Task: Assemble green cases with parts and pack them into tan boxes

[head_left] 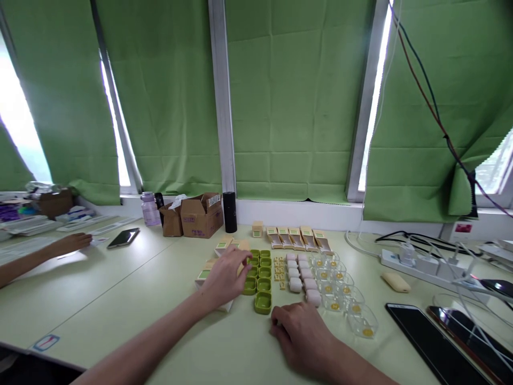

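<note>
My left hand [225, 277] reaches over the table with its fingers spread, the fingertips touching the left column of small green trays [262, 278]. My right hand [301, 334] rests on the table below the rows, fingers curled loosely downward, nothing visible in it. Right of the green trays lie small yellow pieces [279, 269], a column of pink blocks [298, 272] and clear plastic shells with yellow centres [340, 291]. Beige cartons [297, 238] stand in a row behind them. More small boxes [208, 270] lie partly hidden under my left hand.
Open cardboard boxes [196, 215], a black cylinder [230, 212] and a bottle [150, 208] stand at the back. A power strip [420, 263] with cables and two dark phones [436, 345] lie at right. Another person's hand [70, 243] rests at the left near a phone [123, 237].
</note>
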Demonstrator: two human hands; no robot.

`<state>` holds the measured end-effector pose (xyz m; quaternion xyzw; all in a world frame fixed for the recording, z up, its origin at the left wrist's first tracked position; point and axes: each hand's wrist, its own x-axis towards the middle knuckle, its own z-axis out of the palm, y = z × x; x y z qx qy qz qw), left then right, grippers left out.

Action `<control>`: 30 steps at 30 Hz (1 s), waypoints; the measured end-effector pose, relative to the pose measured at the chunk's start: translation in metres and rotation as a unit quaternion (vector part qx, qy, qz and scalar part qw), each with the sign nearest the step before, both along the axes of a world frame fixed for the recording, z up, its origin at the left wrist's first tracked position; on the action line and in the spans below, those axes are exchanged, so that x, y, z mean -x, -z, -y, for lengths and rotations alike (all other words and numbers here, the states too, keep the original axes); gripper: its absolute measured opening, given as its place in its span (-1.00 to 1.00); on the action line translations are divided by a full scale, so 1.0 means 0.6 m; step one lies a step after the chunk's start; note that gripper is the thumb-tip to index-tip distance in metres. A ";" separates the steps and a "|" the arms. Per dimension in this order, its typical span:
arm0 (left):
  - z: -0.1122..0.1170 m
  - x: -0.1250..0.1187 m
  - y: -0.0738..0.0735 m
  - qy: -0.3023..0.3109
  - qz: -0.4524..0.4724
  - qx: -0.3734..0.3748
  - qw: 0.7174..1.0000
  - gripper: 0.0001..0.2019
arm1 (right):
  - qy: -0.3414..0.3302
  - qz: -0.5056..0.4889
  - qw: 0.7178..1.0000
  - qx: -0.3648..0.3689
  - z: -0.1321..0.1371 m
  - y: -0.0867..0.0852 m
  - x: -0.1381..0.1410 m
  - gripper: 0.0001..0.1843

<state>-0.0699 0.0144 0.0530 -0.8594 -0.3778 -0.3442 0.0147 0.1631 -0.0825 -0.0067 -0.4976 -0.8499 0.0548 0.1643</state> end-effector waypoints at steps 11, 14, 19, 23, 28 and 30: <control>-0.210 -0.064 -0.033 -0.158 -0.226 0.067 0.959 -0.50 | 0.005 0.018 1.000 0.002 0.000 -0.003 0.003 -0.87; -0.263 -0.084 -0.023 -0.191 -0.236 0.106 0.947 -0.47 | 0.006 0.024 1.000 0.006 0.002 -0.007 0.004 -0.86; -0.317 -0.115 -0.005 -0.218 -0.244 0.130 0.936 -0.50 | 0.009 0.029 0.999 0.011 0.002 -0.015 0.003 -0.87; -0.334 -0.132 0.009 -0.219 -0.245 0.126 0.936 -0.57 | 0.004 0.034 0.999 0.006 0.000 -0.017 0.002 -0.87; -0.342 -0.134 0.020 -0.213 -0.256 0.122 0.935 -0.61 | -0.002 0.026 1.000 -0.012 -0.001 -0.009 -0.001 -0.87; -0.343 -0.132 0.022 -0.210 -0.262 0.118 0.935 -0.61 | -0.004 0.019 1.000 -0.017 -0.002 -0.005 -0.001 -0.87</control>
